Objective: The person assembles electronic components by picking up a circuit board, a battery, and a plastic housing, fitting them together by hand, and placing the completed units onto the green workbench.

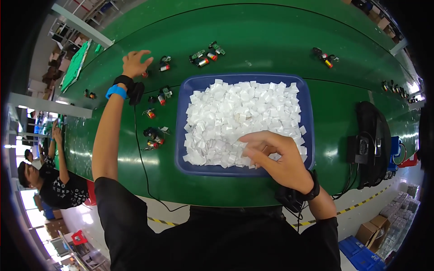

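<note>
Across the green table sits one blue tray heaped with white pieces too many to count, its near-right rim partly hidden behind my right hand. Those fingers curl over the heap; whether they pinch anything, I cannot tell. My left hand, far left, spreads its fingers apart beside one half-hidden red part.

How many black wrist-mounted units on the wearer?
2: one black unit on the left hand's wrist, beside the blue wristband; another black unit on the right hand's wrist. None seems hidden.
</note>
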Demonstrator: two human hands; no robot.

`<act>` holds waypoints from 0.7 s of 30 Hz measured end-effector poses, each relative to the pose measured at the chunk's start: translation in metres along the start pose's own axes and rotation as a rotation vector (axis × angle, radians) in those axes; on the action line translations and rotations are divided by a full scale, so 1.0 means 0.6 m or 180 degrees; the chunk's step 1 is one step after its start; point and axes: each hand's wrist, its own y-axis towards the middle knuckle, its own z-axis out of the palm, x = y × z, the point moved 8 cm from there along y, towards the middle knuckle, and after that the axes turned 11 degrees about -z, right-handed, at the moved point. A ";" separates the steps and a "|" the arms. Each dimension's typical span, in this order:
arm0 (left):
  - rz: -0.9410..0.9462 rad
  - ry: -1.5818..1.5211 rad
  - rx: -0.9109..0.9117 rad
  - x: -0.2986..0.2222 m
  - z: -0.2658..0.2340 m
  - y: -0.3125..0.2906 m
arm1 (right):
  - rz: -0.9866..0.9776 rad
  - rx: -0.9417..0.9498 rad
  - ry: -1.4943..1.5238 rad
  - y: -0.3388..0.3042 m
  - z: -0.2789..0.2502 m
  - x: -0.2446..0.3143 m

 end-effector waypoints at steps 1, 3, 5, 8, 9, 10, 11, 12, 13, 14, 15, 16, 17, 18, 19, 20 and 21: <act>0.0119 -0.0354 0.0422 -0.040 0.005 0.012 | 0.0056 -0.0019 -0.0017 -0.001 -0.003 -0.005; 0.0341 -0.1033 0.1283 -0.108 0.008 0.015 | 0.0053 -0.0075 -0.0042 -0.003 -0.006 -0.012; 0.0230 -0.1520 0.1546 -0.114 -0.002 0.010 | 0.0035 -0.0127 0.0007 -0.005 -0.006 -0.014; -0.0024 -0.2462 0.2101 -0.112 -0.010 -0.016 | -0.0031 -0.0048 -0.0077 -0.001 -0.004 -0.011; -0.0112 -0.2692 0.2156 -0.115 -0.030 -0.030 | -0.0046 -0.0044 -0.0112 -0.003 -0.001 -0.010; -0.0229 -0.2920 0.2192 -0.113 -0.060 -0.049 | -0.0043 -0.0028 -0.0086 -0.002 0.003 -0.010; -0.0338 -0.3159 0.2225 -0.123 -0.102 -0.069 | -0.0066 -0.0070 -0.0098 0.001 -0.001 -0.007; -0.0230 -0.3568 0.2058 -0.133 -0.160 -0.089 | -0.0087 -0.0106 -0.0107 0.004 -0.004 -0.005; -0.0087 -0.3977 0.1905 -0.157 -0.234 -0.117 | -0.0090 -0.0176 -0.0123 0.000 -0.008 0.001; -0.0013 -0.4249 0.2102 -0.181 -0.266 -0.151 | -0.0062 -0.0187 -0.0096 0.001 -0.007 -0.004; 0.0052 -0.4529 0.2307 -0.205 -0.295 -0.190 | -0.0135 -0.0335 -0.0083 0.001 -0.012 0.001; 0.0000 -0.4936 0.2507 -0.228 -0.325 -0.236 | -0.0217 -0.0472 -0.0064 0.004 -0.015 0.006; -0.0052 -0.5349 0.2705 -0.254 -0.346 -0.279 | -0.0295 -0.0615 -0.0051 0.003 -0.018 0.009; 0.0106 -0.5405 0.2857 -0.277 -0.359 -0.318 | -0.0288 -0.0609 -0.0022 0.003 -0.015 0.010; 0.0256 -0.5465 0.3010 -0.295 -0.368 -0.350 | -0.0266 -0.0544 0.0051 0.003 -0.009 0.010; 0.0232 -0.5453 0.3025 -0.310 -0.374 -0.375 | -0.0242 -0.0490 0.0115 0.002 -0.005 0.008; 0.0124 -0.5506 0.2989 -0.323 -0.379 -0.398 | -0.0227 -0.0415 0.0190 0.000 0.000 0.003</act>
